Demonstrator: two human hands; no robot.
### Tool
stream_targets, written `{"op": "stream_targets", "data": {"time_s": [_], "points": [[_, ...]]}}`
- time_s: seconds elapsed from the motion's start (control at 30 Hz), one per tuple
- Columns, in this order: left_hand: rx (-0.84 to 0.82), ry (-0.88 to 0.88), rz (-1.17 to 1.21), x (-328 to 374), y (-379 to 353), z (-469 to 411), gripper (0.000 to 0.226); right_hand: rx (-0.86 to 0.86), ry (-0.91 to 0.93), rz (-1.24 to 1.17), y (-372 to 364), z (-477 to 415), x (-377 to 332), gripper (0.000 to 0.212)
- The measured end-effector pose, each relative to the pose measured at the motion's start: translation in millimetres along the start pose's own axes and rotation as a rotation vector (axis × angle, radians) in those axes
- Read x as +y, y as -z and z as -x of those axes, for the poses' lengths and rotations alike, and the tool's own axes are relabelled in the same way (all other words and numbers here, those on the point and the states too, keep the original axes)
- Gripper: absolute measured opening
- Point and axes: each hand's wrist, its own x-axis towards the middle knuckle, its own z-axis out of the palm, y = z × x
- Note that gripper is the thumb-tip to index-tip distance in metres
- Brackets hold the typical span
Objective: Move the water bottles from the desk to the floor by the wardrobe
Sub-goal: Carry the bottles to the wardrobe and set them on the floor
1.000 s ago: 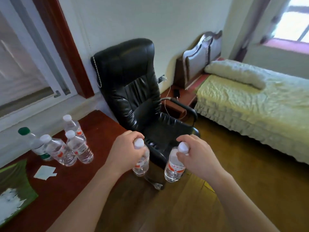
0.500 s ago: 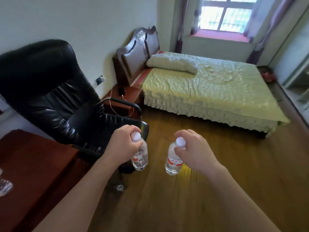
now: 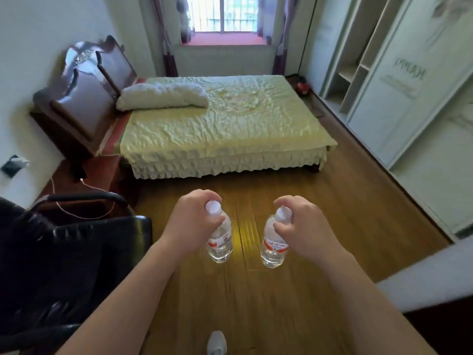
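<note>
Surroundings: bed point(image 3: 225, 124) with pale yellow-green cover and a rolled pillow point(image 3: 161, 97) at its head end, dark wooden headboard point(image 3: 84, 93) against the left wall, window point(image 3: 222, 14) at the far end. White wardrobe point(image 3: 399, 80) runs along the right wall, open shelving visible at its far section, closed printed panels nearer. Black leather chair point(image 3: 64, 265) fills the lower left corner, its armrest near the left forearm; a low red-brown bedside table point(image 3: 84, 180) with a white cable sits behind it. Wooden floor point(image 3: 332, 213) between bed foot and camera shows nothing lying on it except one white shoe point(image 3: 217, 343) at the bottom edge. Left hand point(image 3: 190, 221) curled tight around the neck of the left water bottle point(image 3: 221, 239), white cap showing above the fingers. Right hand point(image 3: 304, 228) likewise closed on the neck of the right water bottle point(image 3: 273, 243). Both bottles hang upright in the air over the floor, near each other, not touching, well apart from the wardrobe.
</note>
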Motion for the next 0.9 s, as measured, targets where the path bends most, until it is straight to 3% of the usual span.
{"op": "stream_targets", "data": {"time_s": [0.53, 0.9], "points": [[-0.328, -0.228, 0.084, 61, -110, -227, 0.029, 0.271, -0.365, 0.015, 55, -114, 100, 0.033], [-0.385, -0.275, 0.061, 130, -216, -355, 0.031, 0.315, -0.438, -0.002, 108, -198, 215, 0.035]]}}
